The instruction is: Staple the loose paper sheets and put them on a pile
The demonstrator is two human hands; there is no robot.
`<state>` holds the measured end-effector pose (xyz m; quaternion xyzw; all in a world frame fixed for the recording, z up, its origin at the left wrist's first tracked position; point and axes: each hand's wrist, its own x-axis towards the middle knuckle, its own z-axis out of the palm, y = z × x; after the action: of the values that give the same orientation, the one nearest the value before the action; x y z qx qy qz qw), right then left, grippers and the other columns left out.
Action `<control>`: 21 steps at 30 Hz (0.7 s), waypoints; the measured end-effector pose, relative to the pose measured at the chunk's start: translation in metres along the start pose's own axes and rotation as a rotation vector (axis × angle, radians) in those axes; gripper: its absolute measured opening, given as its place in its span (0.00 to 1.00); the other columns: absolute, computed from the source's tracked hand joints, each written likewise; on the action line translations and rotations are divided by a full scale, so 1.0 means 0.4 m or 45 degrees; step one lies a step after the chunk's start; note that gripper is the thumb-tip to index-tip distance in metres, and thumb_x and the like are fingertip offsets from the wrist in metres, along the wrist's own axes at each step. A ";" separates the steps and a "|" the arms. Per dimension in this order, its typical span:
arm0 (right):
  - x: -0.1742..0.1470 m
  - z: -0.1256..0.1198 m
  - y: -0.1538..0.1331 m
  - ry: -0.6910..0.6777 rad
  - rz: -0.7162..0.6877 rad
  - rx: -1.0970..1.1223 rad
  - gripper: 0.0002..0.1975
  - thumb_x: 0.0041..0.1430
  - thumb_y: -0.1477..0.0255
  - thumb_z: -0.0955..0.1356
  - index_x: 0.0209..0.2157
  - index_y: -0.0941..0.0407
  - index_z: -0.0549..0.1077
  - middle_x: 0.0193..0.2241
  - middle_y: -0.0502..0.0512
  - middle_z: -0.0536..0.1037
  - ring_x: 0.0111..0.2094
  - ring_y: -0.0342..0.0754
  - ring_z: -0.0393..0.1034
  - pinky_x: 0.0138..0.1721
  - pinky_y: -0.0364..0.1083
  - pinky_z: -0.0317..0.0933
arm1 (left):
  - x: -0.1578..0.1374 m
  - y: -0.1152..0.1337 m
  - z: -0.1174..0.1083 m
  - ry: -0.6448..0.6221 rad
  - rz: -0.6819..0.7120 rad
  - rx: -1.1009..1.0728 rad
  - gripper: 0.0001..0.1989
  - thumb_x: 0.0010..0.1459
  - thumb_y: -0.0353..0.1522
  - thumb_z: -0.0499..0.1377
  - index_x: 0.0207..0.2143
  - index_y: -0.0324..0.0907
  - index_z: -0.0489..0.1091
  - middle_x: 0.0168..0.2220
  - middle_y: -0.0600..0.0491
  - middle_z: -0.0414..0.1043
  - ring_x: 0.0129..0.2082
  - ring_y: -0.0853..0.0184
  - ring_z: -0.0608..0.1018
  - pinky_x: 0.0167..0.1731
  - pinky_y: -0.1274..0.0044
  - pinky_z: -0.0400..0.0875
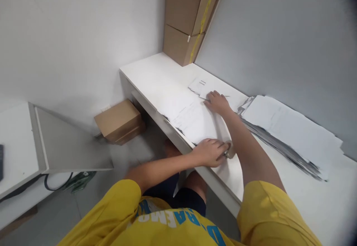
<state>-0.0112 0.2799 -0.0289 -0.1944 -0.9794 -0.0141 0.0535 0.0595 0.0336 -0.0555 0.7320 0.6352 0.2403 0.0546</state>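
Note:
A sheet of white paper with faint print (192,121) lies on the white desk, its lower edge along the desk's front. My left hand (209,152) is closed at the paper's near corner, around a small beige, rounded object (231,150) with a shiny part by the fingertips; its kind cannot be made out. Farther back, my right hand (218,103) rests palm down on the sheet's far edge, fingers stretched out. Just beyond its fingertips, another printed paper (198,85) lies partly beside the first.
A thick, uneven stack of papers (290,123) lies to the right along the wall. Cardboard boxes (184,8) with yellow tape stand at the desk's far end. Another cardboard box (118,117) is on the floor, and a second white desk (16,142) stands at left.

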 end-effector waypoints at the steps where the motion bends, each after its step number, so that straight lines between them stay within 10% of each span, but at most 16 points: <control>1: 0.012 0.012 -0.002 -0.023 0.004 -0.049 0.22 0.67 0.66 0.58 0.56 0.63 0.67 0.59 0.74 0.68 0.62 0.65 0.58 0.56 0.61 0.58 | -0.001 -0.002 0.002 0.018 0.008 -0.001 0.26 0.65 0.36 0.52 0.62 0.32 0.59 0.52 0.41 0.73 0.54 0.57 0.73 0.53 0.67 0.66; 12: 0.122 0.011 0.101 -0.078 0.268 -0.065 0.26 0.63 0.71 0.60 0.61 0.62 0.63 0.37 0.65 0.78 0.35 0.56 0.70 0.35 0.47 0.57 | -0.012 -0.004 0.004 0.056 0.043 0.012 0.26 0.65 0.35 0.51 0.61 0.30 0.58 0.41 0.44 0.74 0.46 0.56 0.74 0.47 0.67 0.67; 21: 0.126 0.010 0.165 0.229 0.492 0.388 0.09 0.54 0.71 0.62 0.35 0.56 0.71 0.26 0.56 0.69 0.30 0.52 0.60 0.32 0.47 0.54 | -0.007 0.003 0.001 0.055 0.013 -0.005 0.26 0.64 0.33 0.52 0.61 0.28 0.59 0.41 0.42 0.73 0.45 0.56 0.75 0.46 0.66 0.68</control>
<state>-0.0328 0.3602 -0.0269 -0.3654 -0.9063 0.1268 0.1705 0.0604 0.0308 -0.0561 0.7298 0.6318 0.2578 0.0411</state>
